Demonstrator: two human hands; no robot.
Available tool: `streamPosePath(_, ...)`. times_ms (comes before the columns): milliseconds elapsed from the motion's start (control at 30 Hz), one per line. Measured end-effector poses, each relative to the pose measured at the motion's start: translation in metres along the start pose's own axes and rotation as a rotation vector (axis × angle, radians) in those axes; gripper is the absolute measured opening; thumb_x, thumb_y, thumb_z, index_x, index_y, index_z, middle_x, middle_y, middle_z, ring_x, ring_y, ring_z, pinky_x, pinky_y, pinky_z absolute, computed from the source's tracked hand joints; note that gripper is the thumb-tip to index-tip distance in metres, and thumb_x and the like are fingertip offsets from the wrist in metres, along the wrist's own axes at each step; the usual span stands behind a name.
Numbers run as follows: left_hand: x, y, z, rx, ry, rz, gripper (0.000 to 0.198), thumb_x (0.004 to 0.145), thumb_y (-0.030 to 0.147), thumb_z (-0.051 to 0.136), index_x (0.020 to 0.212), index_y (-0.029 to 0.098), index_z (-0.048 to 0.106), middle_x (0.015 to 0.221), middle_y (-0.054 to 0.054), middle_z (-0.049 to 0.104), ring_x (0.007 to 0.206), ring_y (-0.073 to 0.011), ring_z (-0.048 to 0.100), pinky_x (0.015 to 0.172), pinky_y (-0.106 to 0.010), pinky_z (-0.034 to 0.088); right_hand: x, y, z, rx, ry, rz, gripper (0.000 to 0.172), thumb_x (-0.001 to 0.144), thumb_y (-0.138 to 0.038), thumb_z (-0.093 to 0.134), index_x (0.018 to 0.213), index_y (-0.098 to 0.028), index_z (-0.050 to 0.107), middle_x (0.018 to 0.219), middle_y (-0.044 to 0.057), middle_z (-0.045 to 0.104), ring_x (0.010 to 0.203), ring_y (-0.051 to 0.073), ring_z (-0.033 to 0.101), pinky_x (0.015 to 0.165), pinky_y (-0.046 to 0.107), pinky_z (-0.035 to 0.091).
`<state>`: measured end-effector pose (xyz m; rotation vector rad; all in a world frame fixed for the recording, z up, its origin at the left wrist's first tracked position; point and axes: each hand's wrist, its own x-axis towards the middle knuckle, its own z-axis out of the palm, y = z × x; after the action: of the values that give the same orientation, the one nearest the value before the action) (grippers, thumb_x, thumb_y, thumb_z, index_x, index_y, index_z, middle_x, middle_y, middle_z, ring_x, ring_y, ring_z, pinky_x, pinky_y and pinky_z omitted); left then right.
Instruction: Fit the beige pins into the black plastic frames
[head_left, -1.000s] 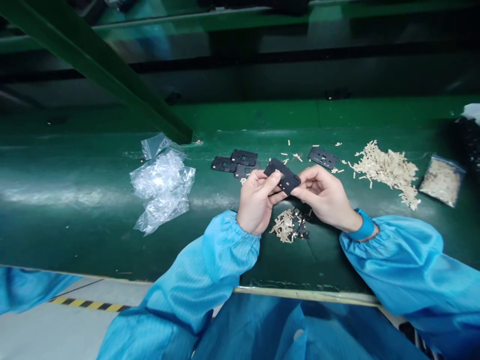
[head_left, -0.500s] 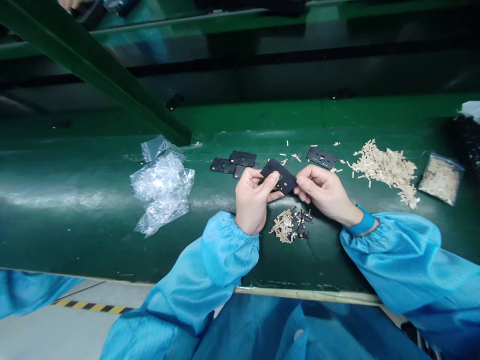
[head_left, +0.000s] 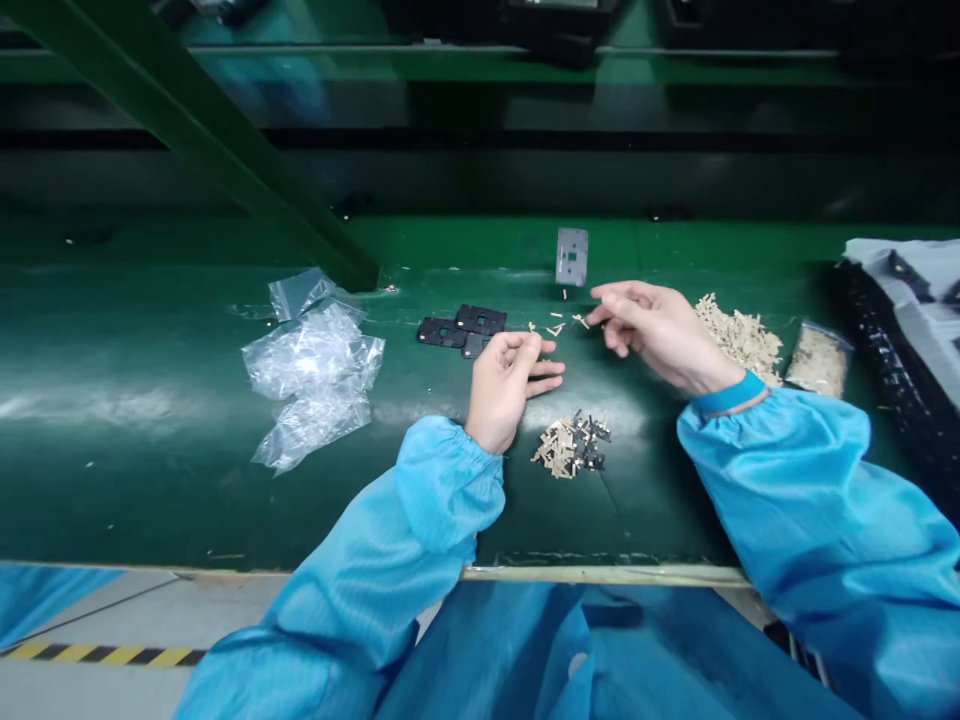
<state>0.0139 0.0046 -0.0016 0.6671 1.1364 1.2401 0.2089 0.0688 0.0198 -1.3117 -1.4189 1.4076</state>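
My left hand (head_left: 504, 385) rests low over the green bench with its fingers apart, holding nothing. It is nearest to several black perforated plates (head_left: 459, 332) lying together just beyond the fingertips. My right hand (head_left: 651, 335) is raised with slightly curled fingers and is also empty, close to a few scattered beige strips (head_left: 559, 328). A grey rectangular plate with small holes (head_left: 571, 256) shows at the back of the bench, beyond both hands; I cannot tell whether it is leaning or in the air. A small heap of beige strips and black pieces (head_left: 570, 445) lies between my forearms.
A large beige heap of strips (head_left: 739, 340) lies behind my right hand, beside a clear bag of strips (head_left: 819, 362). Crumpled clear plastic bags (head_left: 311, 375) lie on the left. A black tray (head_left: 885, 330) stands at far right, and a green beam (head_left: 187, 130) crosses overhead.
The black plate has left my hands, which have moved apart and are empty. A grey plate now shows at the back, the black plate at right no longer shows, and the view has shifted.
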Motion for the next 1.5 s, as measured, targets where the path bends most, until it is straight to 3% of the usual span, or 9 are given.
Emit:
streamPosePath(100, 0.0, 0.0, 0.002, 0.001, -0.006, -0.002, 0.019, 0.094, 0.033, 0.064, 0.098, 0.017, 0.056, 0.101, -0.005, 0.071, 0.076, -0.0138, 0.074, 0.066, -0.027, 0.065, -0.006, 0.016, -0.019, -0.606, 0.233, -0.226, 0.026, 0.089, -0.034, 0.068, 0.106, -0.015, 0.069, 0.091, 0.012, 0.07, 0.076, 0.023, 0.062, 0.073, 0.041, 0.053)
streamPosePath(233, 0.0, 0.0, 0.002, 0.009, -0.013, -0.005, 0.016, 0.095, 0.032, 0.062, 0.098, 0.017, 0.055, 0.1, -0.006, 0.071, 0.076, -0.0135, 0.073, 0.065, -0.027, 0.064, -0.015, 0.035, -0.035, -1.047, 0.255, -0.378, 0.035, 0.091, -0.032, 0.066, 0.118, -0.011, 0.069, 0.112, 0.02, 0.066, 0.106, 0.036, 0.06, 0.095, 0.054, 0.048)
streamPosePath(433, -0.001, -0.006, 0.002, 0.061, -0.113, -0.018, 0.024, 0.089, 0.031, 0.072, 0.104, 0.017, 0.06, 0.109, -0.008, 0.07, 0.09, -0.0144, 0.072, 0.078, -0.029, 0.064, -0.028, 0.02, -0.013, -0.602, 0.239, -0.253, 0.019, 0.086, -0.034, 0.073, 0.097, -0.018, 0.075, 0.088, 0.008, 0.07, 0.077, 0.023, 0.064, 0.073, 0.04, 0.053)
streamPosePath(600, 0.001, -0.011, -0.001, 0.104, -0.173, 0.051, 0.032, 0.078, 0.034, 0.082, 0.087, 0.016, 0.058, 0.087, -0.001, 0.069, 0.086, -0.0114, 0.07, 0.083, -0.026, 0.06, -0.049, 0.009, 0.017, -0.106, -0.023, -0.063, 0.035, 0.079, -0.044, 0.081, 0.101, -0.019, 0.071, 0.087, 0.005, 0.074, 0.072, 0.018, 0.067, 0.066, 0.033, 0.055)
streamPosePath(700, 0.004, -0.008, -0.002, 0.089, -0.077, 0.038, 0.037, 0.08, 0.039, 0.08, 0.083, 0.019, 0.049, 0.083, 0.001, 0.069, 0.084, -0.0124, 0.071, 0.077, -0.027, 0.062, -0.053, 0.009, 0.012, -0.238, -0.165, -0.01, 0.029, 0.084, -0.043, 0.077, 0.098, -0.018, 0.071, 0.081, 0.004, 0.071, 0.063, 0.015, 0.064, 0.06, 0.03, 0.05)
streamPosePath(833, 0.004, -0.002, -0.001, 0.091, -0.074, -0.004, 0.029, 0.085, 0.034, 0.074, 0.093, 0.02, 0.05, 0.088, 0.0, 0.072, 0.081, -0.0148, 0.073, 0.067, -0.028, 0.064, -0.052, 0.011, -0.004, -0.617, -0.434, -0.168, 0.013, 0.09, -0.032, 0.07, 0.091, -0.02, 0.073, 0.085, 0.003, 0.068, 0.067, 0.014, 0.058, 0.064, 0.029, 0.044)
streamPosePath(1033, 0.004, 0.0, -0.001, 0.184, -0.064, 0.031, 0.019, 0.093, 0.03, 0.06, 0.104, 0.02, 0.048, 0.086, -0.004, 0.076, 0.068, -0.0127, 0.071, 0.043, -0.016, 0.048, -0.051, 0.016, -0.008, -0.701, -0.598, -0.315, 0.013, 0.098, -0.027, 0.057, 0.092, -0.02, 0.067, 0.093, 0.005, 0.061, 0.083, 0.017, 0.058, 0.076, 0.03, 0.044)
streamPosePath(1233, 0.001, 0.003, 0.0, 0.18, -0.135, -0.067, 0.013, 0.097, 0.027, 0.05, 0.108, 0.021, 0.045, 0.083, -0.001, 0.073, 0.064, -0.0124, 0.071, 0.056, -0.024, 0.058, -0.049, 0.007, -0.014, -0.627, -0.58, -0.299, 0.017, 0.1, -0.031, 0.053, 0.092, -0.019, 0.063, 0.092, 0.005, 0.059, 0.078, 0.017, 0.056, 0.072, 0.029, 0.043)
streamPosePath(1500, -0.002, 0.003, -0.002, 0.336, -0.298, -0.038, 0.016, 0.091, 0.023, 0.061, 0.101, 0.018, 0.048, 0.092, -0.006, 0.075, 0.05, -0.0044, 0.053, 0.04, -0.017, 0.036, -0.047, 0.01, -0.013, -0.576, -0.448, -0.306, 0.016, 0.1, -0.035, 0.055, 0.095, -0.022, 0.062, 0.091, 0.004, 0.062, 0.074, 0.016, 0.055, 0.068, 0.029, 0.044)
